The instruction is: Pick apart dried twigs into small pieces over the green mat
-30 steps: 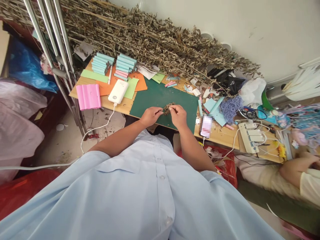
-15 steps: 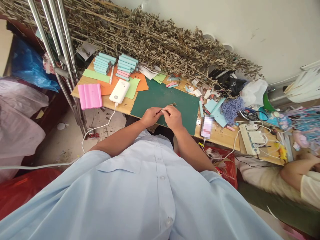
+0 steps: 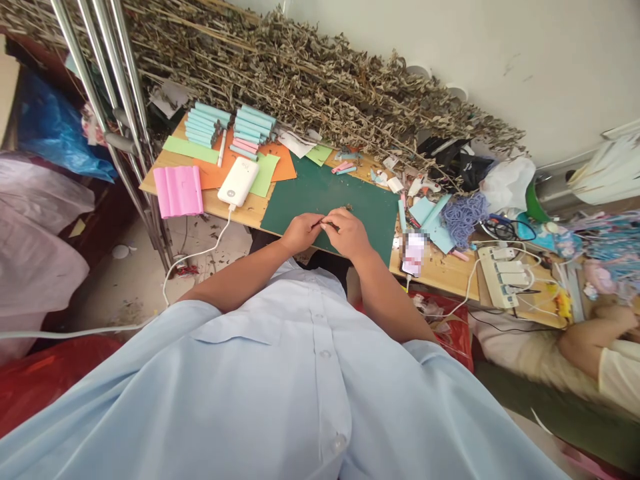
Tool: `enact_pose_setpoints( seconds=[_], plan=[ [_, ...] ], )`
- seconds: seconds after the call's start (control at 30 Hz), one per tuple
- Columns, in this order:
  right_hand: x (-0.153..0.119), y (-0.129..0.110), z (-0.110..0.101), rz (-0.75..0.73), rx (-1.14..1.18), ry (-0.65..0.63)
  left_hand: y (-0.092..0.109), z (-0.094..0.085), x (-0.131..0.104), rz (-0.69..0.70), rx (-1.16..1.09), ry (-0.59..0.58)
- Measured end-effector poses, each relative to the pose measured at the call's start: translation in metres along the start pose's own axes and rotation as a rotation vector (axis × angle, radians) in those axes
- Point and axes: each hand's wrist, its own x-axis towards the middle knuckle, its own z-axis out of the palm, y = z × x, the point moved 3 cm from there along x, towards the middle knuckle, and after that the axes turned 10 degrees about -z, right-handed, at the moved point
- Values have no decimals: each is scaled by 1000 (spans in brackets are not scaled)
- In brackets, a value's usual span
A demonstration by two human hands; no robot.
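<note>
Over the near edge of a dark green mat [image 3: 320, 193], my left hand [image 3: 301, 233] and my right hand [image 3: 347, 235] meet at the fingertips. Both are closed in a pinch around something small and dark, mostly hidden by the fingers. Brown plant crumbs lie on the mat just beyond my right hand. Past the mat's far edge are a few short pink and blue paper rolls [image 3: 345, 169]. Farther left, light-blue paper rolls with dark ends [image 3: 255, 123] are stacked on coloured sheets.
Dried leafy stalks [image 3: 310, 73] pile along the wall. A white power bank [image 3: 239, 181] and pink paper [image 3: 179, 192] lie left. To the right are a phone [image 3: 413, 257], purple yarn [image 3: 466, 219] and a power strip [image 3: 503, 277]. Metal poles [image 3: 117, 100] stand left; another person's arm [image 3: 587, 343] shows at right.
My right hand has turned slightly and its fingers have shifted over my left fingertips. The two hands stay together at the mat's near edge.
</note>
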Motion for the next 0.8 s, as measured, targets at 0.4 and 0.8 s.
enact_pose_setpoints(
  seconds=[0.4,0.8],
  plan=[
    [-3,12,3,35,121,65,-5,1,3,-14,28,7],
    [1,8,9,99,92,136,-4,1,2,0,24,10]
  ],
)
